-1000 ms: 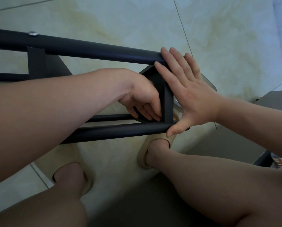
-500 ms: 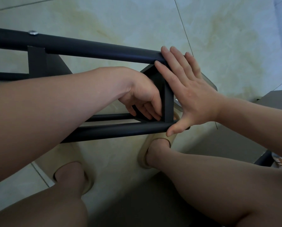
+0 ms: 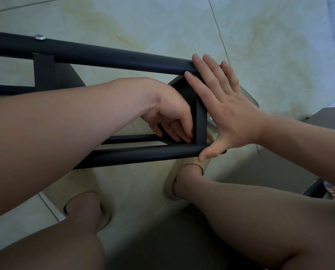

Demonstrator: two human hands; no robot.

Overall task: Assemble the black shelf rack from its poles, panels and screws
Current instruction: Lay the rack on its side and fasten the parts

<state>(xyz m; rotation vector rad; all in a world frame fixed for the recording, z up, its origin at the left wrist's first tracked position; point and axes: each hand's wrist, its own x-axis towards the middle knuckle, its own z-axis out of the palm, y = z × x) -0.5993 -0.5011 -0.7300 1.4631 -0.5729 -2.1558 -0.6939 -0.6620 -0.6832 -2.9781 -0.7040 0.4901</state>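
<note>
left hand (image 3: 170, 114) grips panel (image 3: 200, 121) | right hand (image 3: 227, 112) flat on panel | slipper (image 3: 169, 180) beneath

Both forearms and lower legs are bare; cream slide sandals (image 3: 190, 164) cover the feet, just below the near pole (image 3: 143, 154).

Pale marble-look floor (image 3: 162, 20) tiles with yellowish streaks and thin grout lines. Two beige slippers on it, left slipper (image 3: 79, 184) near the bottom, right slipper (image 3: 170, 178) mid-frame. Grey box-ish thing (image 3: 330, 117) at the right edge, can't tell what.
</note>
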